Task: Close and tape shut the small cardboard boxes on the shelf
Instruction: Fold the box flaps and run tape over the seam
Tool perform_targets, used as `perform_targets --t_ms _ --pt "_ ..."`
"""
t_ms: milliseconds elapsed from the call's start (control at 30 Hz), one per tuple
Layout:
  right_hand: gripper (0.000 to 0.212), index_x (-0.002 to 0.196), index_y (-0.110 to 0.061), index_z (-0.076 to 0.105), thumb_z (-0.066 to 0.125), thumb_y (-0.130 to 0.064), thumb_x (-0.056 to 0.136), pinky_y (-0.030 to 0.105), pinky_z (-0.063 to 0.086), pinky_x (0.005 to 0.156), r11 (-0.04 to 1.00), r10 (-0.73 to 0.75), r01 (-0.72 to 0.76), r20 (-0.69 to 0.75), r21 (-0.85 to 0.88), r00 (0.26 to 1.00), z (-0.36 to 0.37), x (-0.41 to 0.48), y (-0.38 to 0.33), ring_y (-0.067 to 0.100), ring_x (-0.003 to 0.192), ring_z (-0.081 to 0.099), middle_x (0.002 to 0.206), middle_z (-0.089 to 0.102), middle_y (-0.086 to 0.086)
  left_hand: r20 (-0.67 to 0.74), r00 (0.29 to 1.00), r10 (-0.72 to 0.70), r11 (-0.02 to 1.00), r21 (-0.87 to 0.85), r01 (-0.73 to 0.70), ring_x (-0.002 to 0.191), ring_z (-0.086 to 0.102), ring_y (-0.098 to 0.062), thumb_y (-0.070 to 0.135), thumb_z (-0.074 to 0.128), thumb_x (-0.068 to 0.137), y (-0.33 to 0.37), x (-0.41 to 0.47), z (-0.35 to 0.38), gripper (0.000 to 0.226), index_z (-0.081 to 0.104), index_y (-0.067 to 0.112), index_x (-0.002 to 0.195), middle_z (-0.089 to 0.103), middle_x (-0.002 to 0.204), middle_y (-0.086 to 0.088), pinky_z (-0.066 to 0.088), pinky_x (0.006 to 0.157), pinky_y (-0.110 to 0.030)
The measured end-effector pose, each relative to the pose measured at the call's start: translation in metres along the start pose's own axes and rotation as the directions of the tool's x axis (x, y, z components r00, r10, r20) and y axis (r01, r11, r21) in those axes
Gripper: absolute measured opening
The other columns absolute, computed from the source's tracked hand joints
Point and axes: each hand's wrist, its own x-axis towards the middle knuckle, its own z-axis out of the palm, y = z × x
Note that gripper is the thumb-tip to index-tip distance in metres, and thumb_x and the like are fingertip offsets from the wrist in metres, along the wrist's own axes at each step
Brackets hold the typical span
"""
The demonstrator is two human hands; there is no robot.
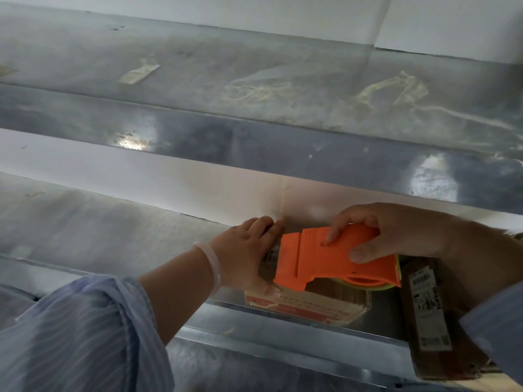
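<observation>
A small cardboard box (308, 305) with red print on its front sits on the metal shelf (85, 227) near the front edge. My left hand (249, 250) lies flat on the box's left side, fingers pointing to the back wall and thumb on the front corner. My right hand (396, 233) grips an orange tape dispenser (334, 256) held over the top of the box, its roll of tape partly showing underneath. Most of the box top is hidden by the dispenser.
A second cardboard box (433, 321) with a white printed label lies at the right, partly under my right arm. An upper metal shelf (254, 89) carries scraps of old tape. A white wall (141, 179) stands behind the lower shelf.
</observation>
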Motion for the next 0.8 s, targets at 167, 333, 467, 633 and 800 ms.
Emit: perform_targets --t_ms 167,333,467,633,800 --pt "0.074 0.107 -0.047 0.068 0.082 -0.076 0.04 0.038 0.059 0.082 1.0 0.018 -0.018 0.002 0.002 1.0 -0.01 -0.004 0.006 0.015 0.1 0.068 0.111 0.065 -0.018 0.02 1.0 0.012 0.999 0.039 -0.013 0.141 0.02 -0.024 0.075 0.061 0.072 0.002 0.0 -0.003 0.124 -0.01 0.017 0.155 0.014 0.155 -0.004 0.025 0.119 -0.038" --pt "0.048 0.096 -0.046 0.071 0.086 -0.049 0.05 0.024 0.055 0.07 0.998 -0.015 0.016 -0.031 0.053 0.999 -0.012 -0.005 0.006 0.005 0.091 0.068 0.106 0.065 -0.016 0.012 0.999 0.043 0.993 0.111 -0.044 0.138 0.023 -0.023 0.076 0.058 0.075 0.003 -0.002 -0.005 0.121 -0.01 0.016 0.155 0.015 0.153 -0.005 0.027 0.118 -0.039" --pt "0.043 0.095 -0.043 0.072 0.084 -0.042 0.053 0.024 0.055 0.07 0.993 -0.027 0.029 -0.019 0.113 0.999 -0.012 -0.006 0.008 0.007 0.09 0.069 0.1 0.068 -0.02 0.008 0.998 0.064 0.983 0.174 -0.064 0.133 0.029 -0.023 0.078 0.055 0.075 0.004 -0.004 -0.007 0.12 -0.008 0.014 0.155 0.02 0.15 -0.006 0.031 0.115 -0.039" --pt "0.031 0.098 -0.041 0.072 0.084 -0.022 0.076 0.028 0.058 0.076 0.996 -0.015 0.024 -0.103 0.087 0.995 -0.01 -0.012 0.016 0.01 0.095 0.07 0.104 0.07 -0.014 0.041 0.997 0.058 0.976 0.209 -0.065 0.134 0.028 -0.025 0.081 0.048 0.077 0.001 -0.013 -0.008 0.119 -0.011 0.013 0.154 0.018 0.151 -0.009 0.029 0.116 -0.04" --pt "0.035 0.098 -0.045 0.071 0.077 -0.015 0.081 0.028 0.057 0.077 0.993 -0.002 0.013 -0.095 0.115 0.996 -0.01 -0.019 0.02 0.008 0.096 0.068 0.101 0.067 -0.023 0.056 0.997 0.051 0.966 0.252 -0.063 0.135 0.031 -0.027 0.088 0.02 0.068 -0.021 -0.039 -0.007 0.122 -0.017 0.008 0.152 0.019 0.152 -0.013 0.031 0.116 -0.038"
